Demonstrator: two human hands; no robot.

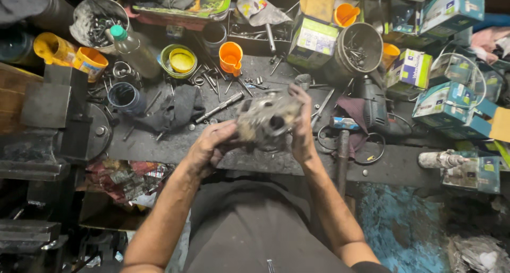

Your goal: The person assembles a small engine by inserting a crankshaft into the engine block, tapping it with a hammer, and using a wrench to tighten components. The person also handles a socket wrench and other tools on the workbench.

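Gripping a grimy metal housing (265,121) above the surface (159,140), both hands clamped on it: left hand (210,145) at 9 o'clock, right hand (302,129) at 3. Inspection step, apparently; turning it further would need firm grip.

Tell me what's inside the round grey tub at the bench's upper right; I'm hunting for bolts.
The round grey tub holds a dark heap of metal screws or bolts. Whatever lies beneath that heap is covered.
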